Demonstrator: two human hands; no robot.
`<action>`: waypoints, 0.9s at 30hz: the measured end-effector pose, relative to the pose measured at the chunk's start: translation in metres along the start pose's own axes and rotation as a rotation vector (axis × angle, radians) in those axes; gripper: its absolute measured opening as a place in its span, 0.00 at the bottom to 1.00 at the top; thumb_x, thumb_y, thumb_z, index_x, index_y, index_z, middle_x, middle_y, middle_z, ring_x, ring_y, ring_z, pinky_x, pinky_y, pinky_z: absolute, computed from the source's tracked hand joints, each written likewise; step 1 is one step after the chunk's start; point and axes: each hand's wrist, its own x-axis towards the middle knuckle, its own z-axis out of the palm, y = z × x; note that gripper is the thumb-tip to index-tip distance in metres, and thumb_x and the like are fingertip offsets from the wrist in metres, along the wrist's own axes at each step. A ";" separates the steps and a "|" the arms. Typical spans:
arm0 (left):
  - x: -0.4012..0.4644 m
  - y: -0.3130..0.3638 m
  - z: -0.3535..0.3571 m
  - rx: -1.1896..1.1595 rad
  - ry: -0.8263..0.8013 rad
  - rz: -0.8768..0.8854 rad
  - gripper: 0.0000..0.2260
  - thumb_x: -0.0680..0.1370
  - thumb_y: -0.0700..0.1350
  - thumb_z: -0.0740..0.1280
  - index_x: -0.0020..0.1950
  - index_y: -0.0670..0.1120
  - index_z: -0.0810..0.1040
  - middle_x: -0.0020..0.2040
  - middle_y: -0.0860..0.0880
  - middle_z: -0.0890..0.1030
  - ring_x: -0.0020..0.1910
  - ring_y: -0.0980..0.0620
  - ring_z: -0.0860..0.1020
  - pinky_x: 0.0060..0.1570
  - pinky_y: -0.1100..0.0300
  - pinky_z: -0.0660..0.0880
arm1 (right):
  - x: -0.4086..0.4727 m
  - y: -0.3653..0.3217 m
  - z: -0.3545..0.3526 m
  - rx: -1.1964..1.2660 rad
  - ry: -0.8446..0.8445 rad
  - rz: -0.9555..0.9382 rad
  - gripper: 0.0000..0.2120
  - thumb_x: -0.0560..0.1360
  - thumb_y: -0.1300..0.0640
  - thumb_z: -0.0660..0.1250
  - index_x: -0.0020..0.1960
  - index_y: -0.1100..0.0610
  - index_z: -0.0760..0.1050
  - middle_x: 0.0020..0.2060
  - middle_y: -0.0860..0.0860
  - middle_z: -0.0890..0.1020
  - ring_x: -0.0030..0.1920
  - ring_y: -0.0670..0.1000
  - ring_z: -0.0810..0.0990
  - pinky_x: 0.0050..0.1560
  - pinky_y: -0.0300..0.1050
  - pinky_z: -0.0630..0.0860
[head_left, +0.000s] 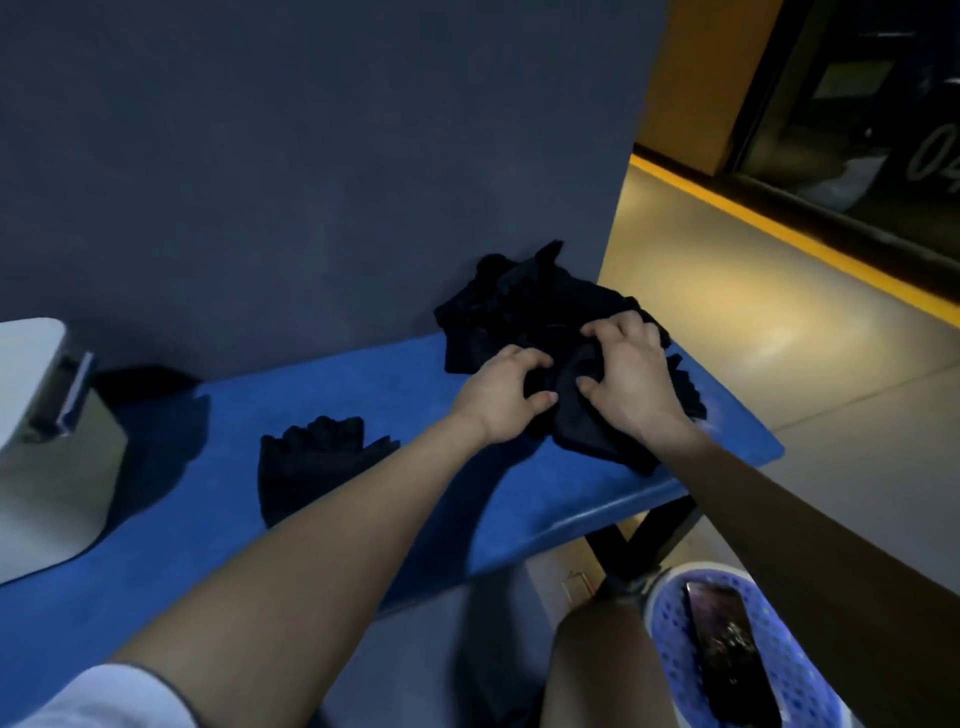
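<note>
Both hands are right of center in the frame on the blue table (332, 405), left hand (501, 397) and right hand (631, 374) each with fingers curled, gripping one black glove (576, 410) off the dark glove pile (519, 306), another black fingerless glove (317, 457) lying flat toward lower left.

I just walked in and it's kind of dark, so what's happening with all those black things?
A person is handling black fabric on a blue table. The left hand and right hand both grip one black cloth piece at the near edge of a dark pile against the wall. A separate black garment lies flat further left.
</note>
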 end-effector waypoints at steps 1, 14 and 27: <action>0.003 0.002 0.004 -0.003 -0.011 -0.002 0.21 0.77 0.48 0.66 0.69 0.48 0.69 0.66 0.49 0.69 0.65 0.50 0.69 0.67 0.54 0.67 | 0.000 0.004 0.001 -0.005 -0.003 0.005 0.27 0.74 0.57 0.68 0.70 0.57 0.64 0.64 0.55 0.65 0.65 0.58 0.63 0.65 0.50 0.64; 0.005 -0.001 0.001 -0.183 0.084 -0.067 0.21 0.76 0.48 0.68 0.68 0.46 0.70 0.63 0.48 0.72 0.59 0.52 0.74 0.59 0.62 0.71 | 0.006 0.017 0.002 0.167 0.090 -0.020 0.11 0.77 0.54 0.65 0.58 0.52 0.78 0.53 0.52 0.78 0.58 0.56 0.72 0.59 0.51 0.66; -0.037 -0.015 -0.074 -1.015 0.223 -0.238 0.07 0.74 0.34 0.68 0.52 0.39 0.77 0.43 0.46 0.81 0.34 0.57 0.81 0.35 0.67 0.77 | 0.018 -0.064 -0.028 0.510 -0.174 -0.149 0.26 0.71 0.57 0.73 0.68 0.51 0.71 0.56 0.50 0.78 0.53 0.51 0.77 0.58 0.40 0.72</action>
